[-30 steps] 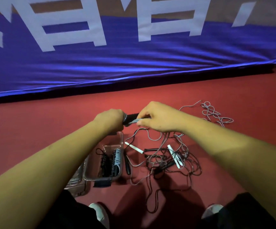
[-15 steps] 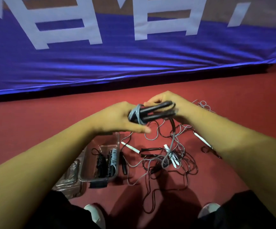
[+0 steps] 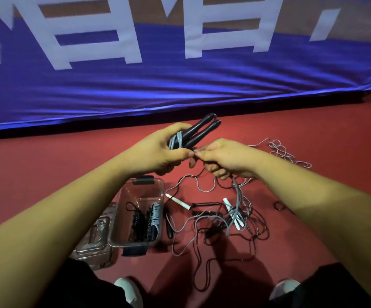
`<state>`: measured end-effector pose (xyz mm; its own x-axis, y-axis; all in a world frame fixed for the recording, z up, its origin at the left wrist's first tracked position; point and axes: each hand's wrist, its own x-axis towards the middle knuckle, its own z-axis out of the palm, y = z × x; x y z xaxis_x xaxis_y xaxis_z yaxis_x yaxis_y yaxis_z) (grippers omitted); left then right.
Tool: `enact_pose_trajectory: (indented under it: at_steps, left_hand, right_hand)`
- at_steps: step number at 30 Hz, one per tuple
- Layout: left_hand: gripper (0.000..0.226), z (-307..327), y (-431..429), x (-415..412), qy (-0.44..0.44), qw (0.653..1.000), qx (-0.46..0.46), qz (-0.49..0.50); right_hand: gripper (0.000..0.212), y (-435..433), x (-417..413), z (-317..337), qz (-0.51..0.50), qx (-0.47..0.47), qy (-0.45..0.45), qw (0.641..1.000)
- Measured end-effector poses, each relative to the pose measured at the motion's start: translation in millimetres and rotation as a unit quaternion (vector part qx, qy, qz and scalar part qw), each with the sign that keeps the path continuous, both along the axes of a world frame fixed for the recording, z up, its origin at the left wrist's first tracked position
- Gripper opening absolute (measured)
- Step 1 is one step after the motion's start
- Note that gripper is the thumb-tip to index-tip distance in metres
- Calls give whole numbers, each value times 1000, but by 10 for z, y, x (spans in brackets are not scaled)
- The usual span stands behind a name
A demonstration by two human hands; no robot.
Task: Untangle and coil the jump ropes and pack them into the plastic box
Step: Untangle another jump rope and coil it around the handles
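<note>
Clear plastic box (image 3: 122, 196) on red floor (image 3: 47, 170), lower left; coiled black and grey ropes inside. Left hand (image 3: 160, 150) clenched round two smooth black handles (image 3: 199, 133), grey cord wound at their base. Right hand (image 3: 224, 158) closed, pinching the grey cord (image 3: 238, 196), which hangs into tangled ropes (image 3: 231, 216) on the floor.
</note>
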<state>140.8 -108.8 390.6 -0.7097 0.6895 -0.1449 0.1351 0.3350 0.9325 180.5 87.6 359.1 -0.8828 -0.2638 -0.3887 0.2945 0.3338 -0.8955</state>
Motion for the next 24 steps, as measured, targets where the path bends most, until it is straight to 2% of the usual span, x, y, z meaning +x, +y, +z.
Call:
enact_pose_trajectory:
  at_steps: [2,5,7,9,11,14,17,19,21,24]
  left_hand:
    - [29,27,-2,-1,20,1000,-5,-9]
    - [23,-6,-7,-90,28,998,-25,47]
    - [24,-61,-6,-158,121,986,-92,74]
    - [28,-130,-5,-201,271,939,-194,81]
    - [33,-184,-28,-266,352,895,-253,105]
    - [38,-249,-93,-384,368,866,-319,117]
    - [32,-358,-48,-344,380,830,-401,72]
    - [28,-450,26,-265,385,813,-435,43]
    - [26,-489,85,-209,375,816,-441,4]
    - [14,-433,137,-157,330,847,-410,-72]
  right_hand:
    - [37,3,-1,-4,-3,-9,-1,1000]
    - [38,-12,20,-10,10,20,12,1000]
    - [32,-86,35,17,17,53,37,998]
    - [22,-164,47,98,26,126,101,987]
    - [14,-208,53,182,53,192,158,967]
    - [13,-223,112,275,90,199,179,959]
    - [23,-250,123,298,97,246,244,933]
    - [20,-253,89,300,73,262,264,925]
    - [18,-229,55,299,58,283,286,914]
    - [17,-121,9,305,21,289,321,902]
